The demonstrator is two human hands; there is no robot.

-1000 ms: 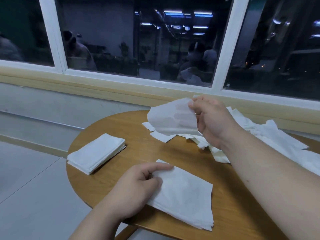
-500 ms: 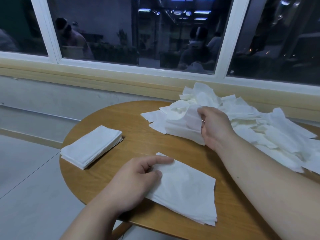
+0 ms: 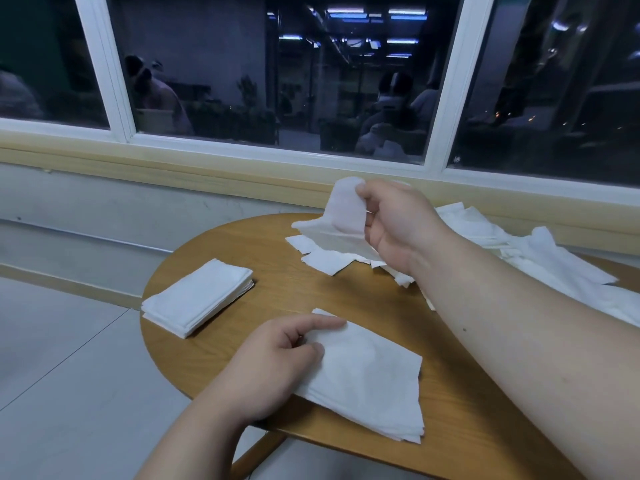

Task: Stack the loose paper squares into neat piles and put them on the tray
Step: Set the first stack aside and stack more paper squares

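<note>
My right hand (image 3: 398, 220) pinches one white paper square (image 3: 341, 211) and holds it lifted above the loose heap of paper squares (image 3: 519, 258) at the back right of the table. My left hand (image 3: 273, 362) rests on the left edge of a near pile of squares (image 3: 370, 375), index finger stretched along its top edge, thumb on the paper. A finished neat pile (image 3: 197, 297) lies at the table's left edge. No tray is in view.
The round wooden table (image 3: 277, 282) stands against a wall under a dark window (image 3: 277, 81). Grey floor tiles (image 3: 69, 375) lie to the left, beyond the table's edge. Bare wood shows between the three paper groups.
My right hand dipped into the loose heap, took a square and has now lifted it up off the heap. My left hand stayed on the near pile.
</note>
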